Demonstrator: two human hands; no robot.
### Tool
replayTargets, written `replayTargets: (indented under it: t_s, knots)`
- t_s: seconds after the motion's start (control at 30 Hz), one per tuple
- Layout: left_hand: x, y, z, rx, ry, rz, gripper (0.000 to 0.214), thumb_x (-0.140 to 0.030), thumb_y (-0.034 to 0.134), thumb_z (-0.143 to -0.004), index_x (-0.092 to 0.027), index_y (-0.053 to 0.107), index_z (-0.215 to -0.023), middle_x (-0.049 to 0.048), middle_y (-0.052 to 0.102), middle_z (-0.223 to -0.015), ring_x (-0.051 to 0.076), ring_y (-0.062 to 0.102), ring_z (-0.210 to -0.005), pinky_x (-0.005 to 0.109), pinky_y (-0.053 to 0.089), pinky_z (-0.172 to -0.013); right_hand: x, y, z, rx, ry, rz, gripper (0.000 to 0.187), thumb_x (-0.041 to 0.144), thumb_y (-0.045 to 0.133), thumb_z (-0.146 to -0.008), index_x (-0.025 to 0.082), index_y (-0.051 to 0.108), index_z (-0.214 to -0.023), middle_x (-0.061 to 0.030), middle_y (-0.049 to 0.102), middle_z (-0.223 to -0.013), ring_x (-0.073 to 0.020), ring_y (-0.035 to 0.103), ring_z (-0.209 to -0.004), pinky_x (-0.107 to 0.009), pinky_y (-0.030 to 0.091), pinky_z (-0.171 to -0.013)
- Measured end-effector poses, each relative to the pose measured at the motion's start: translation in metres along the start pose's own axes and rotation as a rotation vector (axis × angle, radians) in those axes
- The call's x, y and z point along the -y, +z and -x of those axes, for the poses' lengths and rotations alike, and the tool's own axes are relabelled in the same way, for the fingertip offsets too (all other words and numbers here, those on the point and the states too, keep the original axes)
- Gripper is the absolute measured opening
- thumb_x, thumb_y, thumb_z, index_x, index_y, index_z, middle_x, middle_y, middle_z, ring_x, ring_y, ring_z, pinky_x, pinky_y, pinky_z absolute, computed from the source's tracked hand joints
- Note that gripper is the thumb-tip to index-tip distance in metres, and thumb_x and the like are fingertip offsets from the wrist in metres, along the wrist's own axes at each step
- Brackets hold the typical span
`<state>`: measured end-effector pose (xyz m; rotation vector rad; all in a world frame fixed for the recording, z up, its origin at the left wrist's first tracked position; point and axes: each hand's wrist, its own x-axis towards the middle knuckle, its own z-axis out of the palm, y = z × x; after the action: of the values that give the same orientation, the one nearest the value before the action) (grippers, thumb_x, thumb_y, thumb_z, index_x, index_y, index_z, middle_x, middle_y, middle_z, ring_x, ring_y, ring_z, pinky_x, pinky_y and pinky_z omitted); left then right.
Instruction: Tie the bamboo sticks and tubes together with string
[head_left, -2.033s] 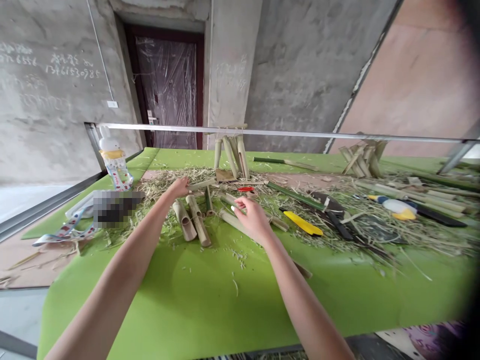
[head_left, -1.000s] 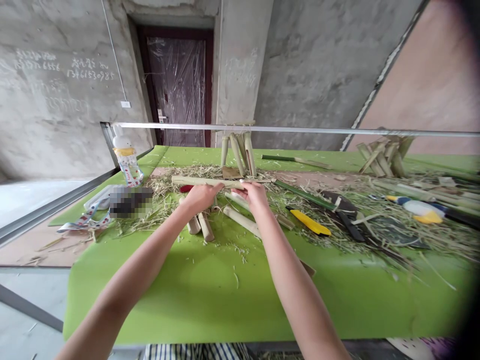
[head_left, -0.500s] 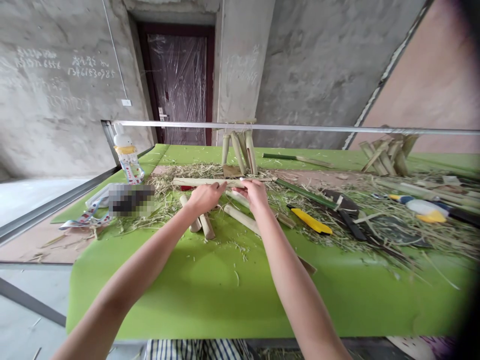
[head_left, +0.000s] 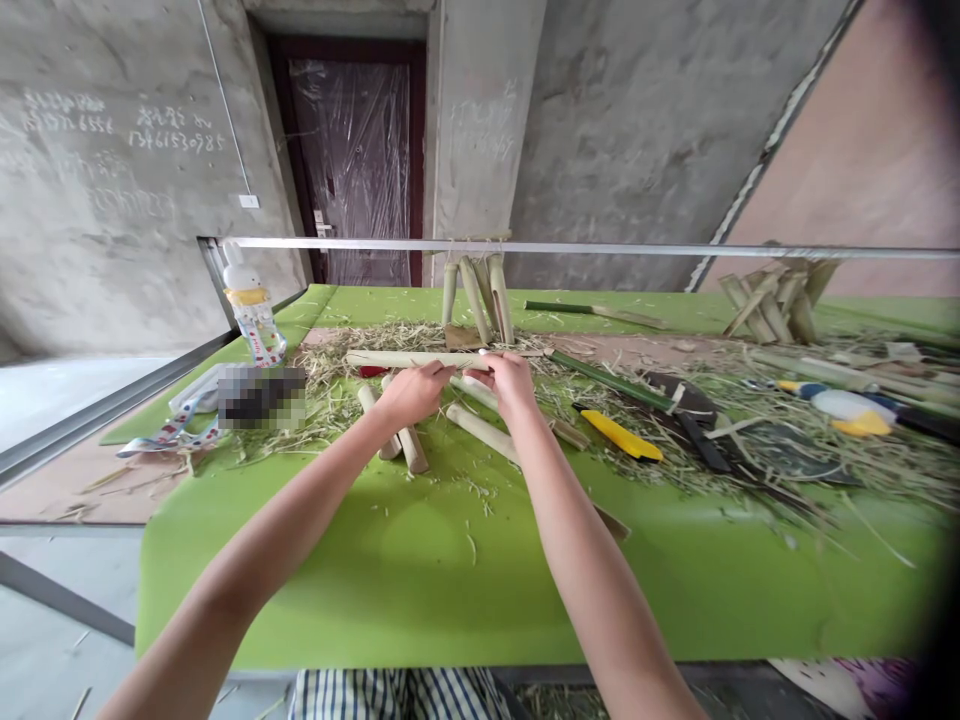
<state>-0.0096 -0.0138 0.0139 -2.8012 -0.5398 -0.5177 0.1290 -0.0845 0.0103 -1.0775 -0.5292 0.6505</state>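
A pale bamboo stick (head_left: 394,359) lies crosswise in front of me, above the shavings. My left hand (head_left: 411,394) is closed, its fingertips pinched at the stick's near edge around the middle. Closed at the right part of the same stick, my right hand (head_left: 509,385) has its thumb and fingers on it. What sits between the fingertips is partly hidden. Short bamboo tubes (head_left: 412,450) rest just below my left hand, and another bamboo piece (head_left: 484,434) passes beneath my right wrist. A small red thing (head_left: 370,371) peeks out under the stick.
A yellow utility knife (head_left: 621,436) and a dark-bladed tool (head_left: 703,444) lie to the right among shavings. Bamboo tubes on strings (head_left: 480,295) stand behind, near a metal rail (head_left: 600,248). At left are a bottle (head_left: 257,320) and a strap (head_left: 169,437). Green covering (head_left: 360,580) spans the table.
The view has shifted slightly. Both hands stay at the bamboo stick, with only very small finger movement.
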Motion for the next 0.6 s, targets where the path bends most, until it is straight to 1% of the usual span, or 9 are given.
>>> replayTargets:
  t_s: [0.1, 0.2, 0.3, 0.43, 0.5, 0.6]
  knots:
    - [0.001, 0.001, 0.0, -0.043, 0.01, 0.057, 0.042, -0.01, 0.036, -0.08, -0.012, 0.054, -0.119, 0.0114, 0.062, -0.097, 0.018, 0.061, -0.073, 0.028, 0.048, -0.059, -0.002, -0.001, -0.003, -0.005, -0.003, 0.022, 0.017, 0.007, 0.054, -0.075, 0.017, 0.048, -0.063, 0.002, 0.058, -0.057, -0.0122, 0.063, -0.053, -0.028, 0.057, -0.064]
    - [0.003, 0.005, 0.0, -0.119, -0.005, 0.11, 0.038, -0.014, 0.037, -0.082, -0.014, 0.058, -0.115, 0.0096, 0.064, -0.09, 0.018, 0.061, -0.069, 0.027, 0.046, -0.056, -0.003, -0.002, -0.005, -0.001, -0.023, 0.043, 0.016, 0.007, 0.055, -0.075, 0.017, 0.049, -0.065, 0.0012, 0.059, -0.06, -0.012, 0.063, -0.052, -0.028, 0.057, -0.064]
    - [0.008, 0.009, -0.001, -0.2, -0.04, 0.155, 0.034, -0.019, 0.038, -0.084, -0.017, 0.062, -0.109, 0.0077, 0.066, -0.088, 0.017, 0.06, -0.067, 0.026, 0.045, -0.056, -0.004, -0.003, -0.006, -0.003, -0.012, 0.066, 0.015, 0.007, 0.053, -0.076, 0.017, 0.049, -0.065, 0.0005, 0.06, -0.061, -0.0118, 0.063, -0.053, -0.028, 0.058, -0.065]
    - [0.015, 0.01, -0.002, -0.255, -0.062, 0.192, 0.03, -0.02, 0.042, -0.084, -0.018, 0.066, -0.102, 0.0062, 0.066, -0.084, 0.016, 0.06, -0.068, 0.024, 0.043, -0.055, -0.004, -0.005, -0.006, 0.023, 0.027, 0.116, 0.013, 0.007, 0.054, -0.076, 0.017, 0.051, -0.068, -0.0017, 0.063, -0.069, -0.013, 0.064, -0.061, -0.028, 0.058, -0.07]
    - [0.017, 0.01, -0.003, -0.271, -0.064, 0.203, 0.03, -0.016, 0.043, -0.083, -0.018, 0.067, -0.101, 0.0063, 0.066, -0.085, 0.015, 0.059, -0.069, 0.022, 0.041, -0.054, -0.004, -0.005, -0.005, 0.052, 0.051, 0.142, 0.012, 0.008, 0.055, -0.075, 0.017, 0.053, -0.069, -0.0034, 0.063, -0.073, -0.014, 0.065, -0.064, -0.028, 0.058, -0.07]
    - [0.019, 0.012, -0.003, -0.27, -0.057, 0.226, 0.03, -0.015, 0.044, -0.082, -0.017, 0.068, -0.1, 0.0071, 0.065, -0.092, 0.015, 0.059, -0.068, 0.022, 0.041, -0.052, -0.004, -0.005, -0.004, 0.12, 0.08, 0.178, 0.012, 0.009, 0.055, -0.075, 0.017, 0.053, -0.068, -0.0047, 0.064, -0.072, -0.0155, 0.065, -0.065, -0.03, 0.058, -0.069]
